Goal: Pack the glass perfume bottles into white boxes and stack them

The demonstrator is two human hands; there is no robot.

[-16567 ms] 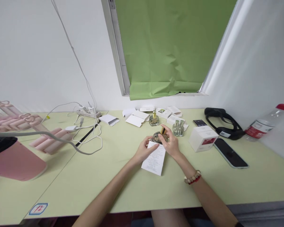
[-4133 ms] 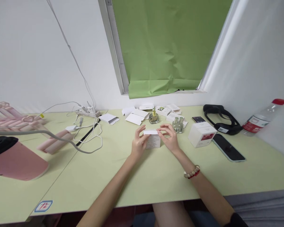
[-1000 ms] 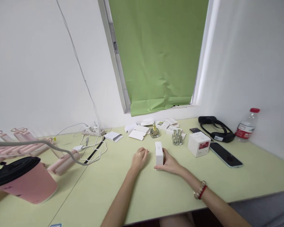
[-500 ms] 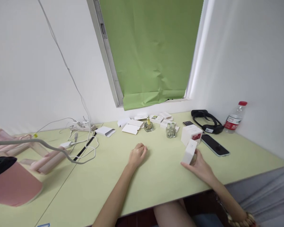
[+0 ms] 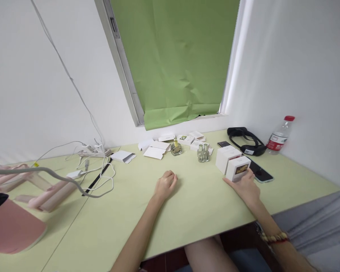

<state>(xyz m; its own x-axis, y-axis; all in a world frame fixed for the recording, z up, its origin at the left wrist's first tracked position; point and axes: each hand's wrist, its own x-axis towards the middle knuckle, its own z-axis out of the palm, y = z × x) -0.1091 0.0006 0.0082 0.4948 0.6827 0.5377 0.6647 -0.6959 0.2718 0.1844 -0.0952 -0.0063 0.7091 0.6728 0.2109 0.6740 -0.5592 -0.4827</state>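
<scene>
My right hand [image 5: 245, 187] holds a small white box [image 5: 237, 169] with a dark and gold picture on its face, thumb at the left and fingers at the right. That box stands on the table in front of other white boxes [image 5: 223, 156], close against them. My left hand [image 5: 166, 184] rests on the table with its fingers curled, holding nothing that shows. Beyond it are a round glass bottle [image 5: 176, 148] with a yellow top and two slim clear bottles [image 5: 203, 153] side by side.
Flattened and opened white cartons [image 5: 155, 151] lie along the wall. A phone [image 5: 260, 172], a black headband device [image 5: 251, 145] and a red-capped water bottle [image 5: 280, 136] are at the right. White cables [image 5: 102, 175], pink stands [image 5: 49, 196] and a pink object [image 5: 14, 226] occupy the left.
My right hand has moved the small box to the right and turned it, so that its picture side now shows beside the other boxes. The left hand stays curled on the table.
</scene>
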